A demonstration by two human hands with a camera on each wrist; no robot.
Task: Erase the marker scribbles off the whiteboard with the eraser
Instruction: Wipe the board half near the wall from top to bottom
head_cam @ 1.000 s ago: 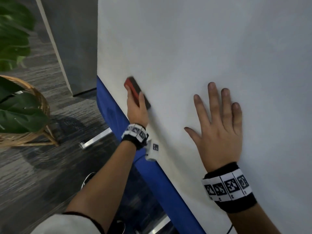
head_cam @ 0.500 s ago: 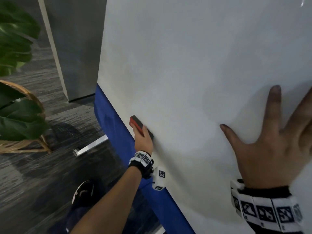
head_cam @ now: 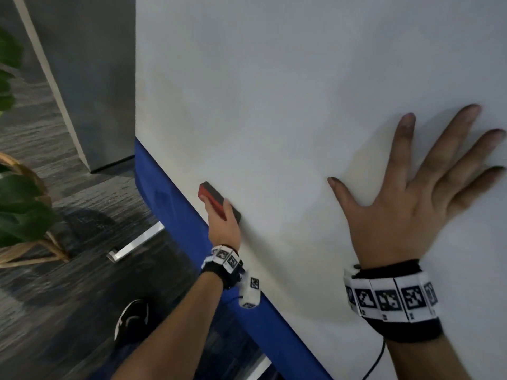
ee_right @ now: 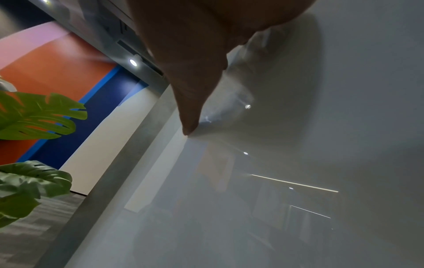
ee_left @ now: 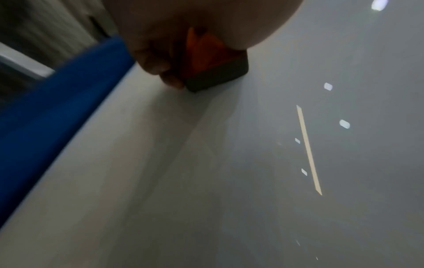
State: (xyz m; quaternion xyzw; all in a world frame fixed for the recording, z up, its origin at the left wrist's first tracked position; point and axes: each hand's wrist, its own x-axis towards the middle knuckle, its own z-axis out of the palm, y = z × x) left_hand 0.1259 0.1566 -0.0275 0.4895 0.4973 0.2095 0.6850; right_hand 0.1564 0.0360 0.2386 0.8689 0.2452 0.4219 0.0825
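Left hand (head_cam: pixel 223 229) fingers curled around a red-backed eraser (head_cam: pixel 218 202), dark felt face against the whiteboard (head_cam: pixel 301 105), long axis running diagonally along its blue lower edge (head_cam: pixel 175 215), just beside it, right hand (head_cam: pixel 406 209) flat on the whiteboard, fingers spread.

You had one whiteboard (head_cam: pixel 301 91), one eraser (head_cam: pixel 216 200) at its seven o'clock, two hands on it, one leafy plant (head_cam: pixel 19 212) and one shoe (head_cam: pixel 131 322).
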